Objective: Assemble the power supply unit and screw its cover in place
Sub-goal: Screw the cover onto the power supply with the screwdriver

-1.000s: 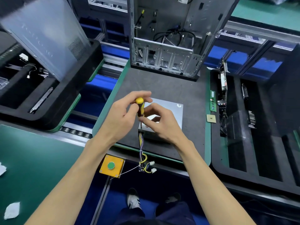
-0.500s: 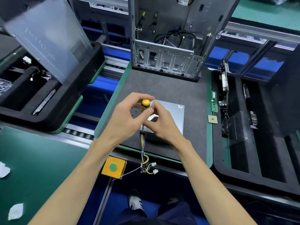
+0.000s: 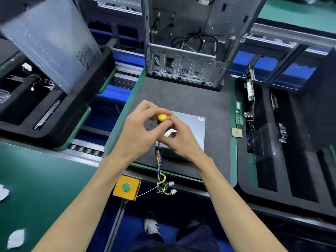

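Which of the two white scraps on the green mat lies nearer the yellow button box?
The lower white scrap, near the bottom edge; the other scrap sits higher, cut off by the frame's left edge.

My arms are bare to the elbow, no sleeves or gloves on the left hand (image 3: 138, 131) or right hand (image 3: 180, 140). Below: dark blue trousers (image 3: 190, 239), a white striped trainer (image 3: 151, 224).

A single wide-angle view looks from the person's head forward and steeply down, so both bare forearms run up from the bottom edge to the left hand (image 3: 140, 131) and right hand (image 3: 179, 140), which meet close below the lens at mid-frame over the grey desk (image 3: 181, 95). The shoes on the floor show at the lower edge, while the open computer case (image 3: 185, 51) stands farther off at the top. Straight lines bow toward the borders.
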### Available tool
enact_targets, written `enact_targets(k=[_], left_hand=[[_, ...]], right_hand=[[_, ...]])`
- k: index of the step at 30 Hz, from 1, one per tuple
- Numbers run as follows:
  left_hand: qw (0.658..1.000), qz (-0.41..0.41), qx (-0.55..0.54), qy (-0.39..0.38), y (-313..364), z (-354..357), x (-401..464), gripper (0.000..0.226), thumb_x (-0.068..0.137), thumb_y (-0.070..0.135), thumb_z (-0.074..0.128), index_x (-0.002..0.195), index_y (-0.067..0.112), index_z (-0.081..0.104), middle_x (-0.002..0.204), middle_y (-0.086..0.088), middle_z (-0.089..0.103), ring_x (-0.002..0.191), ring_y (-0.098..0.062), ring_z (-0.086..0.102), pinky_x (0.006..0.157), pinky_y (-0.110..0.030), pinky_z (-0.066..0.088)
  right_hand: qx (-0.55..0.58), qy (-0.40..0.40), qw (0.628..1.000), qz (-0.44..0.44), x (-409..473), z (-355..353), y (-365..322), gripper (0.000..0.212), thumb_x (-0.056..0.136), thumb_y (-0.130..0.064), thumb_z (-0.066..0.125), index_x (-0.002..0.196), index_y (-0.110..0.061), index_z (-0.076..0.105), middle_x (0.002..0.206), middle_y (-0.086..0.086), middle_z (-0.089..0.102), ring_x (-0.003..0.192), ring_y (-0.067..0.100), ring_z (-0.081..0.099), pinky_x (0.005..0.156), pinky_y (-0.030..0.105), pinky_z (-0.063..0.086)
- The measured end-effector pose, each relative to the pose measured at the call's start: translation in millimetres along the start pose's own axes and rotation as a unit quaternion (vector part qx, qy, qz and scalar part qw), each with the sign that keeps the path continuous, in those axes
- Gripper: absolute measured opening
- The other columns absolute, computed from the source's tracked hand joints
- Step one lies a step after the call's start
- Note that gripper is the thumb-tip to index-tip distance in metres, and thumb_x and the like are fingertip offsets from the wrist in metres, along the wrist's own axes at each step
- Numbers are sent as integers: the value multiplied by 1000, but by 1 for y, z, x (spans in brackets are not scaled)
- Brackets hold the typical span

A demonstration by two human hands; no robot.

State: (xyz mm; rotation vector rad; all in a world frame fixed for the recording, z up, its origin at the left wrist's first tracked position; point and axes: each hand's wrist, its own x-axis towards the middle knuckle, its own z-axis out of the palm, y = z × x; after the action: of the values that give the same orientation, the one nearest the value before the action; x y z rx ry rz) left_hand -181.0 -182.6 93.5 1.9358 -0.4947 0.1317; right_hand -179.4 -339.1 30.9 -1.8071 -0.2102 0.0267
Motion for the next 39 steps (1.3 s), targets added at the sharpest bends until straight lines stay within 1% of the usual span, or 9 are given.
enact_targets(k=[3,7,11,15,19,22,27,35,39], left_hand=[[1000,-18,-14,5,-3,-4,2,37,98,1,60,131,17,65,98,-2,68,96,-16,64,92,-20,49],[997,-42,-47,-35,-4,-6,2,42,99,-5,48,130,19,65,112,-1,71,111,-16,65,93,-25,50],[1000,-14,0,-2,-3,-1,1,30,97,8,64,126,18,69,111,-5,58,103,-17,60,94,-24,48],[995,-45,-36,82,-6,-1,-3,37,91,6,72,126,18,69,98,-5,61,93,-12,62,89,-21,50],[986,-72,-141,47,-7,-4,-3,47,91,0,70,135,15,63,104,-4,74,103,-17,71,94,-25,55],[988,-65,-140,-2,-11,-6,0,47,97,0,63,141,15,57,112,-1,75,112,-18,69,99,-31,54],[988,-50,-139,-50,-14,-8,-2,42,99,2,58,139,15,57,121,1,73,119,-18,66,103,-33,52],[997,-19,-69,35,-17,3,-7,29,92,12,73,119,23,72,101,-5,59,94,-15,61,90,-26,52],[997,-17,-74,21,-14,0,-3,35,92,13,74,126,18,67,105,-3,65,98,-16,65,91,-27,52]], right_hand=[[-3,-21,1000,-3,0,-4,-2,17,92,-19,74,105,-29,69,97,-7,73,85,14,65,66,22,50],[-30,-20,999,-10,1,-4,-4,23,92,-13,76,93,-33,64,93,-9,71,83,10,64,68,23,50],[-23,-10,1000,-4,2,-1,-2,14,91,-12,76,99,-11,64,88,-2,68,80,10,64,65,28,53],[6,5,1000,-3,0,2,0,19,91,-11,77,90,-21,60,87,2,67,79,22,62,61,44,52],[23,18,999,15,-2,4,2,22,90,-14,78,94,-23,58,87,1,65,77,24,57,61,54,54],[9,14,1000,5,-1,7,1,19,91,-13,77,100,-24,65,83,-18,56,75,10,52,65,49,54],[-8,25,1000,15,0,6,-1,17,89,-14,80,100,-15,67,84,-2,59,73,11,53,66,45,51],[-21,45,999,5,-5,9,-6,32,80,-38,74,85,-9,63,78,-1,59,74,12,55,57,33,45],[-8,77,997,9,-7,9,-7,10,88,-27,77,88,-28,67,83,-13,64,78,10,59,64,27,48]])
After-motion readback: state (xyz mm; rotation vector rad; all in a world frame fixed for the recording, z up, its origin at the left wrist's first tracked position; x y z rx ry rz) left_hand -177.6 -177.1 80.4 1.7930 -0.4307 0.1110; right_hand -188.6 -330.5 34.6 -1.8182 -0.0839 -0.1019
